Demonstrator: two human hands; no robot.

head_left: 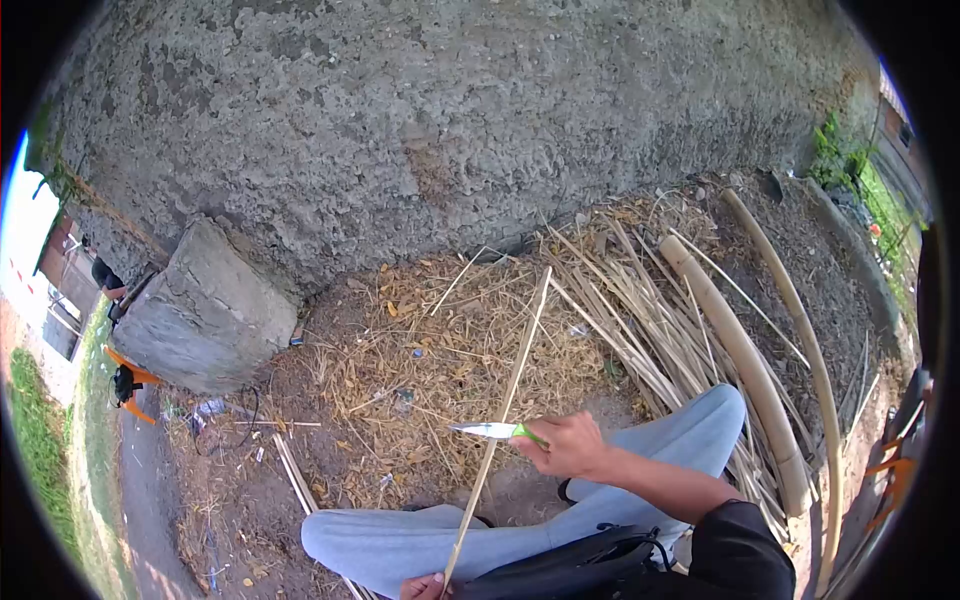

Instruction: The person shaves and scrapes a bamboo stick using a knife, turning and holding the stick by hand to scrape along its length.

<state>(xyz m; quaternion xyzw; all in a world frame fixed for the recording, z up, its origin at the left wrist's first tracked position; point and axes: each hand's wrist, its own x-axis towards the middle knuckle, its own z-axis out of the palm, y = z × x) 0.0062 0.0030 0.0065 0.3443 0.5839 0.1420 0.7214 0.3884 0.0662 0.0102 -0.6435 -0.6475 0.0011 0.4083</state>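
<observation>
So a thin bamboo strip (510, 380) is being worked here. It's held near its bottom end by the left hand (425, 587), which is only partly in view at the lower edge of the frame, fingers wrapped shut around it. From that hand the strip runs up and away over the knees, its far tip ending out above the litter on the ground.

A knife (495, 431) with a green handle is gripped in the right hand (570, 443), fist closed around the handle, and the blade is laid flat against the strip about midway along, pointing out to the left of that hand. Blade and strip look to be touching right there.

To get this done cleanly, the blade should probably be kept at a shallow angle so only a thin shaving gets taken. The stroke is best pushed away from the legs (640, 450), since both knees sit just under the cut. The strip should be kept tight so it doesn't flex under the edge.

Beyond the right hand, a heap of split strips (640, 320) and two thick bamboo poles (740, 360) are lying on the dirt. Further out ahead there's dry shavings (430, 340), a concrete block (205, 310) and a rough wall (450, 120).
</observation>
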